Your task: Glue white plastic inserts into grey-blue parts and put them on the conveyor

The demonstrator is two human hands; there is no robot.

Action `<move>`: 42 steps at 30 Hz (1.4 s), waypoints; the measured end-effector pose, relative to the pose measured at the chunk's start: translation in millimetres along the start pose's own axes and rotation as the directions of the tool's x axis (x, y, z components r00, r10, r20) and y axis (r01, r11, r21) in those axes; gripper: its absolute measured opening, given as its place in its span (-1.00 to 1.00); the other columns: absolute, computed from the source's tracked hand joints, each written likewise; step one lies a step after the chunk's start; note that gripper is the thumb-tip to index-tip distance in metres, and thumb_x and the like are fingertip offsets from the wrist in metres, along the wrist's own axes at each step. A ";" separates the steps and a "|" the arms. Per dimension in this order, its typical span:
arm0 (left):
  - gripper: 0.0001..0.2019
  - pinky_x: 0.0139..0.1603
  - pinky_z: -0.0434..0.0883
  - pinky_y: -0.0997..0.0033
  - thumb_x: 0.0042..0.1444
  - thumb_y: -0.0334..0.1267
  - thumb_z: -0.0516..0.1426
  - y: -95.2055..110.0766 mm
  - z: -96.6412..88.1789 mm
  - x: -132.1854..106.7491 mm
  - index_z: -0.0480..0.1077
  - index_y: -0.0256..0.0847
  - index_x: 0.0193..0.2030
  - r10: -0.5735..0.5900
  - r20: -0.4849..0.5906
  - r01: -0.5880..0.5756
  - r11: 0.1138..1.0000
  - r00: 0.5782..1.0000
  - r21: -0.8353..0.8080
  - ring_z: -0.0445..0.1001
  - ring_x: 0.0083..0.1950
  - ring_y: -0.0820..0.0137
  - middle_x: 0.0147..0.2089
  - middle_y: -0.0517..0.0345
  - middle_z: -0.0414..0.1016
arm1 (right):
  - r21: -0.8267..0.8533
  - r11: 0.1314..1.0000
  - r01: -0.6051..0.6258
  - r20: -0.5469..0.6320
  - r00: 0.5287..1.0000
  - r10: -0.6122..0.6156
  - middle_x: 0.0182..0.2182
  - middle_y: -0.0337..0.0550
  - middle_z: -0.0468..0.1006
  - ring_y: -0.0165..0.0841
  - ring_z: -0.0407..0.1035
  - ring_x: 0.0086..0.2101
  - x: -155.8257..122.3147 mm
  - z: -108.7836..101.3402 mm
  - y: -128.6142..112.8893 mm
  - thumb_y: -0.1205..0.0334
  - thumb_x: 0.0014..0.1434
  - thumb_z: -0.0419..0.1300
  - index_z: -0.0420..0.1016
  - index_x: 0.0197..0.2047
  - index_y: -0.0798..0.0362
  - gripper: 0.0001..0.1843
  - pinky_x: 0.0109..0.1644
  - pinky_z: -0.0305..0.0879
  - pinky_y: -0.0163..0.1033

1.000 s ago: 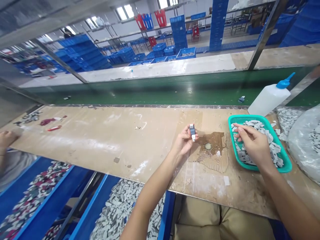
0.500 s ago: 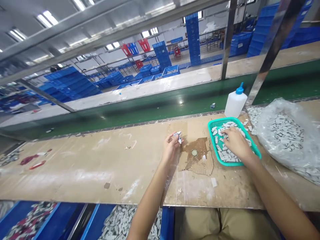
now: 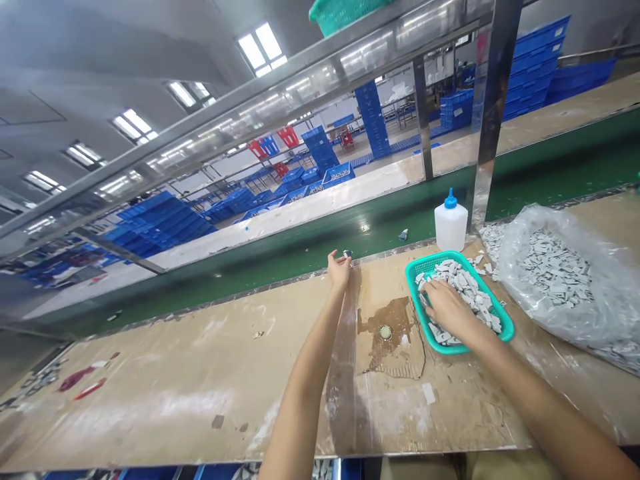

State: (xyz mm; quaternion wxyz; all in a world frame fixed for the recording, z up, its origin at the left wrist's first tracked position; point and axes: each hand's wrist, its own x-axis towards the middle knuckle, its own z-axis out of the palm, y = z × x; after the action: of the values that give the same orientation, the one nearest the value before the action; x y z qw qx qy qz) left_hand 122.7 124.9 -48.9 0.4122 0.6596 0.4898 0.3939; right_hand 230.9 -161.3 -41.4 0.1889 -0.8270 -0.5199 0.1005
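Note:
At the far edge of the bench, beside the green belt, my left hand (image 3: pixel 340 269) is closed on a small white and dark-grey plastic piece (image 3: pixel 347 254) between thumb and fingers. My right hand (image 3: pixel 446 308) reaches into a turquoise basket (image 3: pixel 506 328), its fingers bent down among flat white-grey plastic pieces (image 3: pixel 467 283). The fingertips are partly hidden, so what they grip cannot be made out. Between the hands lies a torn, stained cardboard piece (image 3: pixel 400 360) with a small round cap-like disc (image 3: pixel 385 332) on it.
A white squeeze bottle (image 3: pixel 451 227) with a blue nozzle stands behind the basket. To the right is a clear plastic bag (image 3: pixel 520 267) full of pieces. The green belt (image 3: pixel 295 260) runs along the bench's far side. A red tool (image 3: pixel 90 389) lies far left.
My left hand has moved away from me toward the belt edge, with a small piece in its fingers. My right hand has shifted toward the basket's left side. The view has tilted up.

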 end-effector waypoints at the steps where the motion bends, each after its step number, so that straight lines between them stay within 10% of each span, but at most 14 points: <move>1: -0.49 0.09 0.42 0.28 0.10 -0.44 0.22 3.3 7.7 3.0 0.21 -0.26 0.18 0.015 -0.010 -0.014 1.000 1.000 0.026 0.54 -0.07 0.33 0.00 -0.08 0.44 | 0.020 1.000 -0.008 0.002 1.000 0.008 -0.12 0.09 0.52 -0.13 0.37 -0.03 -0.7 -1.4 -0.6 0.54 0.11 0.12 0.46 -0.05 0.18 -0.68 0.01 0.19 -0.21; 13: -0.54 0.33 0.16 0.22 0.14 -0.25 0.23 23.8 120.0 -22.9 0.34 -0.33 0.16 0.221 0.300 -0.282 0.943 0.928 0.175 0.27 0.34 0.08 0.28 -0.34 0.30 | 0.297 0.953 -0.065 -0.039 0.996 0.080 -0.22 -0.09 0.61 -0.26 0.50 -0.18 4.3 -2.9 9.2 0.39 0.18 0.19 0.48 -0.05 0.08 -0.75 -0.12 0.30 -0.27; 20: -0.78 0.33 0.16 0.09 0.12 -0.39 0.22 27.8 140.0 -5.8 0.49 -0.36 -0.08 0.131 0.289 -0.186 0.967 0.948 0.172 0.35 0.25 0.04 0.10 -0.34 0.47 | 0.478 0.877 0.059 -0.283 0.955 0.090 -0.15 -0.09 0.64 -0.23 0.54 -0.27 4.4 -4.9 11.7 0.30 0.17 0.13 0.57 -0.06 0.02 -0.71 -0.15 0.40 -0.16; 26: -0.65 0.15 0.37 0.21 -0.01 -0.47 0.28 24.1 96.3 -16.4 0.50 -0.30 -0.02 0.105 0.304 -0.082 0.993 0.947 -0.088 0.50 0.01 0.23 0.08 -0.17 0.52 | 0.504 0.862 0.061 -0.329 0.936 0.126 -0.27 -0.04 0.67 -0.20 0.54 -0.34 7.9 0.3 16.5 0.19 0.09 0.15 0.62 -0.24 0.05 -0.75 -0.16 0.44 -0.11; 34: -0.53 -0.05 0.40 0.37 -0.17 -0.19 0.42 -13.4 -19.8 -73.8 0.56 -0.28 -0.07 0.031 0.368 0.157 0.869 0.929 -0.468 0.54 -0.17 0.35 -0.10 -0.05 0.59 | 0.474 0.872 0.119 -0.316 0.948 0.042 -0.31 -0.09 0.66 -0.17 0.56 -0.33 3.3 -5.3 12.3 0.13 0.09 0.10 0.58 -0.23 -0.01 -0.72 -0.22 0.46 -0.11; 42: -0.57 -0.17 0.42 0.51 -0.18 -0.47 0.39 -26.3 -65.5 -111.4 0.49 -0.28 -0.10 -0.164 0.484 0.503 0.436 0.860 -0.746 0.54 -0.29 0.49 -0.28 0.12 0.57 | 0.521 0.809 0.273 -0.138 0.962 -0.236 -0.25 -0.11 0.66 -0.21 0.57 -0.29 -6.7 11.9 -56.0 0.11 0.18 0.09 0.56 -0.23 -0.03 -0.76 -0.22 0.50 -0.17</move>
State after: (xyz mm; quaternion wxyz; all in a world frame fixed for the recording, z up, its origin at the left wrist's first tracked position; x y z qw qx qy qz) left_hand 30.4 31.8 -63.4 0.8300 0.3140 0.2740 0.3708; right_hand 177.6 -143.2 -29.0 0.4407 -0.6671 -0.5706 0.1877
